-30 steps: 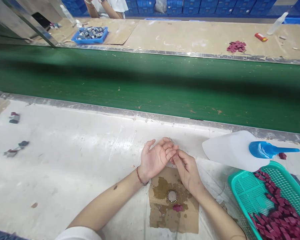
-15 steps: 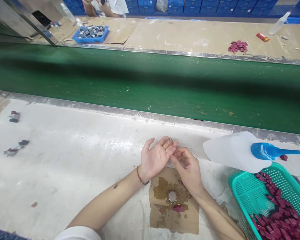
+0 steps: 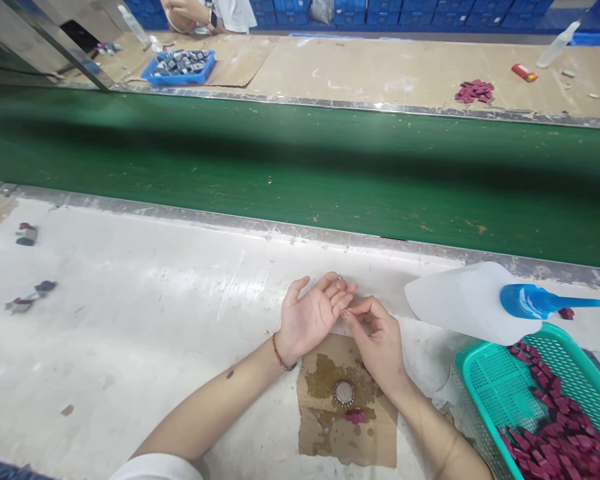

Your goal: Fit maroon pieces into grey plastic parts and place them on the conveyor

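Observation:
My left hand (image 3: 313, 313) is turned palm up over the white bench, its fingers loosely stretched and slightly bent. Thumb and index finger of my right hand (image 3: 377, 340) pinch together against the little-finger side of my left fingertips. Whatever may be between them is too small to make out. Below both hands lies a stained piece of cardboard (image 3: 347, 447). On it rest a round bottle cap (image 3: 345, 393) with a crimped rim and a small magenta piece (image 3: 355, 416).
A white squeeze bottle (image 3: 460, 300) with a blue nozzle lies on its side, right of my hands. The green basket (image 3: 480, 373) holds dark red pieces (image 3: 565, 427). Beyond runs a green conveyor belt (image 3: 280, 160); across it, a co-worker's hand (image 3: 190, 12) is near a blue tray (image 3: 180, 79).
Specks on the conveyor belt have shifted to the right. The co-worker's hands have moved across the belt. My hands stay almost in place, the right fingertips still at the left fingers.

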A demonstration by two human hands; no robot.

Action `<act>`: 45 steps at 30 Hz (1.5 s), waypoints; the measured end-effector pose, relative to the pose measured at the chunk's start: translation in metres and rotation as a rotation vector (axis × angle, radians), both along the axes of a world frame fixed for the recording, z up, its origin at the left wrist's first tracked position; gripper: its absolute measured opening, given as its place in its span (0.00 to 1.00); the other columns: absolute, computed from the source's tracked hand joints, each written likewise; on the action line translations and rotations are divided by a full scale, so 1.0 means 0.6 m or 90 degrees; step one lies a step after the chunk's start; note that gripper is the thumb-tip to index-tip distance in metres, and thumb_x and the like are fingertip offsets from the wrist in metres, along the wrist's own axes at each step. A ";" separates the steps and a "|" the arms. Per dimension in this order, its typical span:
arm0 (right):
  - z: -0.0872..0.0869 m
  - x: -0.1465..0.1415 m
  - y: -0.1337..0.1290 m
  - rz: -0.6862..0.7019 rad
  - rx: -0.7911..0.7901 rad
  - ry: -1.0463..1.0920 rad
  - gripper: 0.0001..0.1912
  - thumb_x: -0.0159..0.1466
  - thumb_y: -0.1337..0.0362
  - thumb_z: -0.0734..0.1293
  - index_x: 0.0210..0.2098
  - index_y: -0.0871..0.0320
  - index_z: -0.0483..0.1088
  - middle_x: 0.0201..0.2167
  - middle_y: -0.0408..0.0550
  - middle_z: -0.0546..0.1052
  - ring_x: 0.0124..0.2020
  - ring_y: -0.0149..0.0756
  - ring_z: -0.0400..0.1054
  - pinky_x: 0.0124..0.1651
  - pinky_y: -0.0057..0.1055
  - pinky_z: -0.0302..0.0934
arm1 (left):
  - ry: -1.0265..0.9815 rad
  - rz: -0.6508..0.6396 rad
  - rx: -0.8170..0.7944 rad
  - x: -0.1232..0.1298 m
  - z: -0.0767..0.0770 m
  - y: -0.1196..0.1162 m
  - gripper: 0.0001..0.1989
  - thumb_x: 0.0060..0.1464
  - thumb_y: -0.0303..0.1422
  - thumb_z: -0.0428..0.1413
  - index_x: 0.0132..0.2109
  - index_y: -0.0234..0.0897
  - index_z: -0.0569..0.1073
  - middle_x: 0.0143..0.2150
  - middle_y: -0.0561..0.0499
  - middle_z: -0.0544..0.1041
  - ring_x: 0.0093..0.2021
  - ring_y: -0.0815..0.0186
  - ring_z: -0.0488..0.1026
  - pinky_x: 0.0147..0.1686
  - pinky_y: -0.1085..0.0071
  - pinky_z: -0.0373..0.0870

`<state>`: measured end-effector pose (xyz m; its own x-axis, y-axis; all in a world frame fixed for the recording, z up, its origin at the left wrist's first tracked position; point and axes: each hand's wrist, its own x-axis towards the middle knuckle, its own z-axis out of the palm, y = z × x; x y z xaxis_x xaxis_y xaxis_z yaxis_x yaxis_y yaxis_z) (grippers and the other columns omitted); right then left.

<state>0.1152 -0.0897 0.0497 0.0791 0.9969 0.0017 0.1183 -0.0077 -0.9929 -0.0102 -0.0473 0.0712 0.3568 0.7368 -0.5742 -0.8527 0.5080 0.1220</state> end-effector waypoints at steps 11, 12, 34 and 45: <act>0.017 0.005 0.003 0.026 0.011 0.022 0.02 0.62 0.66 0.67 0.34 0.55 0.72 0.32 0.46 0.81 0.33 0.36 0.75 0.38 0.31 0.70 | -0.020 -0.015 0.016 -0.005 -0.004 0.001 0.15 0.59 0.35 0.43 0.36 0.31 0.72 0.29 0.46 0.72 0.27 0.65 0.72 0.27 0.73 0.73; 0.016 0.005 0.002 0.015 0.012 0.020 0.02 0.62 0.66 0.67 0.33 0.55 0.72 0.31 0.45 0.81 0.33 0.36 0.75 0.38 0.31 0.70 | -0.022 -0.015 0.017 -0.005 -0.004 0.001 0.15 0.59 0.35 0.43 0.36 0.31 0.72 0.29 0.45 0.72 0.27 0.66 0.72 0.27 0.73 0.73; 0.017 0.002 -0.001 -0.008 0.028 -0.050 0.04 0.61 0.66 0.65 0.30 0.55 0.72 0.28 0.44 0.80 0.29 0.35 0.73 0.35 0.30 0.68 | -0.001 -0.036 0.057 -0.005 -0.008 -0.003 0.14 0.57 0.34 0.45 0.35 0.31 0.73 0.29 0.47 0.70 0.26 0.67 0.69 0.26 0.74 0.70; 0.018 0.002 -0.004 -0.017 0.061 -0.118 0.05 0.60 0.69 0.65 0.30 0.55 0.71 0.27 0.42 0.78 0.28 0.33 0.72 0.34 0.28 0.67 | 0.022 -0.044 0.070 -0.003 -0.005 -0.003 0.13 0.56 0.33 0.46 0.34 0.31 0.73 0.28 0.47 0.69 0.26 0.67 0.67 0.27 0.73 0.68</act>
<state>0.1164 -0.0922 0.0608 0.0954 0.9889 0.1142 0.3001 0.0808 -0.9505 -0.0117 -0.0494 0.0680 0.3912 0.7700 -0.5041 -0.8102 0.5479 0.2082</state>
